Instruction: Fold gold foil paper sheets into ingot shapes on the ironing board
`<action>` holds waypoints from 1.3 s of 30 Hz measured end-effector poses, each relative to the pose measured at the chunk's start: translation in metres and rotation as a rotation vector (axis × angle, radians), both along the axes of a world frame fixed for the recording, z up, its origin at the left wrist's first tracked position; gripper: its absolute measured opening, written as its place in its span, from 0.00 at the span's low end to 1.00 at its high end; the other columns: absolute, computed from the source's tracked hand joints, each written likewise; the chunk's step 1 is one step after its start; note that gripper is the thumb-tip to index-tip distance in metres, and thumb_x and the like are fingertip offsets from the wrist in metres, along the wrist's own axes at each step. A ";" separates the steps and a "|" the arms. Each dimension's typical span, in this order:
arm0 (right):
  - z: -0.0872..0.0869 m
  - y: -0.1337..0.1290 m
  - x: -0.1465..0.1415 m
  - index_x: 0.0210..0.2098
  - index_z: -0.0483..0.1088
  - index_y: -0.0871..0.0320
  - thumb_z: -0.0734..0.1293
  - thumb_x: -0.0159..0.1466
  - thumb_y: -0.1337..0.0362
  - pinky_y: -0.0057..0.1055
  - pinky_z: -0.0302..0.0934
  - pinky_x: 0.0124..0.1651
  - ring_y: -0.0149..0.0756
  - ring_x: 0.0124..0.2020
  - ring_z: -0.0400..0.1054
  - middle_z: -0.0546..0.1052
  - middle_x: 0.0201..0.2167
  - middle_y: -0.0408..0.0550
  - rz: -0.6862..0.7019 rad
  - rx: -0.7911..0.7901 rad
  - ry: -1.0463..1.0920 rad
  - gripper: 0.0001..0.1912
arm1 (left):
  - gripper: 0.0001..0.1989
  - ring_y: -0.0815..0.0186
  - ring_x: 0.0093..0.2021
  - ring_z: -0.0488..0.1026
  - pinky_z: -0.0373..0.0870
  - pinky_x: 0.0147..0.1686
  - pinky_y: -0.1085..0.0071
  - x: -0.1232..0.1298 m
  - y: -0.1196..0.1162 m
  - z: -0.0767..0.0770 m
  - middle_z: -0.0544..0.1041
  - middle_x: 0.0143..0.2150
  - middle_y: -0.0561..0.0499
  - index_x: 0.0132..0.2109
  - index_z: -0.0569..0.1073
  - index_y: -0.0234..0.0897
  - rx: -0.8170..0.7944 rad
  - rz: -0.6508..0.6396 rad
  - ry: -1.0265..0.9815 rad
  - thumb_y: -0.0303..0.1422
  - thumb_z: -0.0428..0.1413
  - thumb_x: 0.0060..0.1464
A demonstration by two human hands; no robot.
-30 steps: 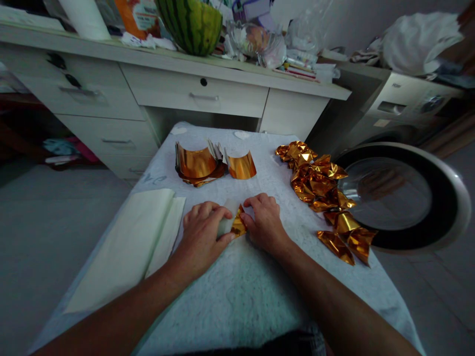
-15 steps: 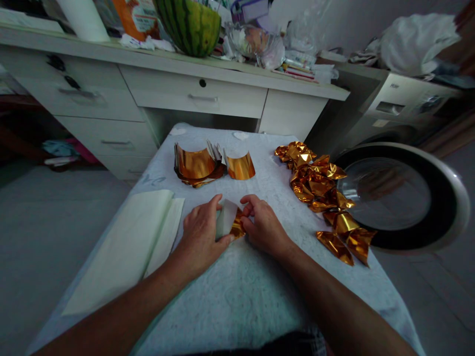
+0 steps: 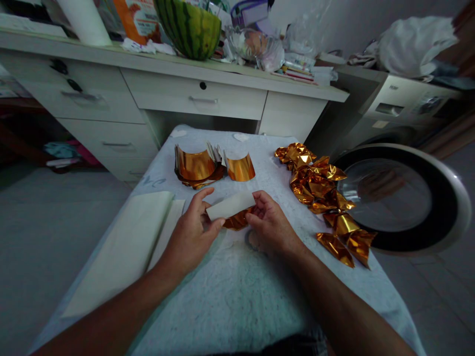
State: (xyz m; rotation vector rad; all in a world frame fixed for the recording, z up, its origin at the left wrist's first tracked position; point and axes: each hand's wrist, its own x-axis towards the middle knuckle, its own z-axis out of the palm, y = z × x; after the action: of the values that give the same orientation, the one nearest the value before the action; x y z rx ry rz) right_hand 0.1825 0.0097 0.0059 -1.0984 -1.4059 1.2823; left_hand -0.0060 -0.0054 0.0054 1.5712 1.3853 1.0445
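Between my two hands is a gold foil sheet [image 3: 236,220] with a pale, whitish strip [image 3: 230,204] along its upper side. My left hand [image 3: 196,230] pinches its left end between thumb and fingers. At its right end, my right hand [image 3: 270,221] grips it with curled fingers. Beyond the hands lies a stack of curved gold sheets [image 3: 195,165], with one curved gold piece [image 3: 241,168] just to its right. Folded shiny gold pieces [image 3: 315,182] form a long heap on the right of the cloth-covered table [image 3: 237,296].
Folded pale paper [image 3: 122,252] lies on the table's left side. Behind stands a white counter [image 3: 230,71] with a cut watermelon [image 3: 189,29] and a glass bowl [image 3: 248,44]. At the right, a washing machine's round door [image 3: 401,198] stands open beside the table.
The held sheet has turned from steeply slanted to nearly level, showing a long pale strip above the gold. My right hand has shifted slightly right, and my left hand slightly left.
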 end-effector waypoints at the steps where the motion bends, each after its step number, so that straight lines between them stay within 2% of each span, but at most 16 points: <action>1: 0.001 -0.001 0.000 0.37 0.64 0.53 0.65 0.55 0.69 0.28 0.60 0.35 0.30 0.31 0.65 0.71 0.30 0.38 0.008 -0.006 0.013 0.11 | 0.31 0.63 0.39 0.76 0.73 0.39 0.65 0.000 0.000 0.000 0.72 0.42 0.51 0.63 0.56 0.45 0.003 0.017 -0.040 0.32 0.57 0.55; 4: 0.004 -0.001 0.002 0.33 0.64 0.54 0.65 0.57 0.65 0.30 0.60 0.37 0.31 0.31 0.66 0.70 0.28 0.39 0.026 -0.049 -0.002 0.05 | 0.31 0.68 0.36 0.76 0.74 0.35 0.70 0.002 0.001 0.003 0.69 0.45 0.52 0.62 0.57 0.46 0.005 0.082 -0.153 0.31 0.59 0.53; 7: 0.004 -0.001 0.004 0.32 0.65 0.55 0.67 0.58 0.62 0.31 0.61 0.37 0.32 0.31 0.66 0.71 0.28 0.40 0.036 -0.079 0.002 0.06 | 0.24 0.72 0.35 0.74 0.73 0.34 0.73 0.002 0.002 0.005 0.69 0.46 0.54 0.53 0.62 0.44 0.003 0.140 -0.302 0.30 0.61 0.51; 10: 0.004 0.000 0.004 0.32 0.66 0.56 0.70 0.56 0.61 0.29 0.60 0.34 0.32 0.30 0.67 0.72 0.28 0.40 0.042 -0.122 0.010 0.09 | 0.15 0.71 0.34 0.75 0.72 0.34 0.74 0.000 0.003 0.006 0.73 0.38 0.56 0.43 0.64 0.41 -0.033 0.150 -0.389 0.31 0.62 0.51; 14: 0.009 -0.002 0.002 0.30 0.64 0.56 0.73 0.53 0.61 0.26 0.57 0.29 0.29 0.27 0.65 0.72 0.26 0.39 0.074 -0.197 0.058 0.13 | 0.12 0.72 0.28 0.72 0.68 0.28 0.76 -0.002 0.005 0.007 0.73 0.30 0.58 0.38 0.66 0.39 -0.090 0.168 -0.399 0.33 0.63 0.51; 18: 0.014 -0.006 0.004 0.32 0.64 0.56 0.75 0.52 0.57 0.25 0.57 0.27 0.28 0.26 0.65 0.71 0.26 0.38 0.155 -0.231 0.131 0.17 | 0.13 0.72 0.28 0.72 0.66 0.29 0.76 -0.003 0.005 0.011 0.73 0.27 0.59 0.40 0.67 0.39 -0.102 0.183 -0.435 0.31 0.63 0.50; 23: 0.012 -0.007 0.008 0.36 0.67 0.58 0.75 0.54 0.56 0.25 0.56 0.27 0.28 0.26 0.65 0.72 0.28 0.40 0.238 -0.242 0.116 0.17 | 0.11 0.72 0.27 0.71 0.66 0.28 0.77 -0.002 0.003 0.011 0.74 0.27 0.59 0.42 0.67 0.40 -0.074 0.155 -0.446 0.32 0.61 0.54; 26: 0.010 -0.007 0.007 0.34 0.67 0.57 0.75 0.54 0.56 0.25 0.57 0.28 0.28 0.27 0.65 0.72 0.28 0.41 0.187 -0.243 0.147 0.17 | 0.12 0.71 0.31 0.72 0.69 0.31 0.76 0.001 0.002 0.010 0.75 0.33 0.59 0.46 0.65 0.43 -0.064 0.113 -0.498 0.32 0.59 0.56; 29: 0.007 -0.006 0.002 0.34 0.67 0.57 0.76 0.52 0.56 0.26 0.60 0.31 0.30 0.29 0.67 0.73 0.28 0.41 0.083 -0.224 0.202 0.18 | 0.12 0.71 0.36 0.74 0.72 0.36 0.73 0.005 0.000 0.010 0.75 0.39 0.58 0.45 0.64 0.44 -0.025 0.080 -0.545 0.31 0.58 0.57; 32: 0.002 -0.007 -0.003 0.34 0.67 0.56 0.77 0.51 0.57 0.26 0.60 0.31 0.29 0.28 0.67 0.73 0.27 0.40 0.006 -0.211 0.268 0.18 | 0.06 0.71 0.38 0.74 0.72 0.40 0.72 0.006 -0.002 0.011 0.75 0.39 0.57 0.41 0.66 0.42 0.037 0.046 -0.471 0.30 0.56 0.58; 34: 0.000 -0.008 -0.005 0.34 0.67 0.56 0.76 0.52 0.57 0.24 0.58 0.27 0.27 0.25 0.66 0.73 0.25 0.39 -0.015 -0.229 0.262 0.18 | 0.02 0.69 0.39 0.74 0.72 0.42 0.71 0.005 -0.004 0.012 0.75 0.39 0.55 0.40 0.70 0.41 0.034 0.014 -0.373 0.31 0.55 0.59; 39: 0.001 -0.011 -0.006 0.40 0.67 0.55 0.73 0.56 0.56 0.22 0.49 0.19 0.25 0.16 0.59 0.72 0.20 0.37 0.026 -0.278 0.121 0.18 | 0.11 0.62 0.45 0.76 0.73 0.46 0.63 0.005 -0.005 0.010 0.77 0.45 0.49 0.48 0.73 0.39 -0.038 -0.019 -0.238 0.35 0.56 0.59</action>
State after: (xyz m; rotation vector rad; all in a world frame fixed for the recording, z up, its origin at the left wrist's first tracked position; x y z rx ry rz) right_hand 0.1761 -0.0008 0.0067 -1.1659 -1.1793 1.5701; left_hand -0.0007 -0.0106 0.0156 1.3800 1.2188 1.1467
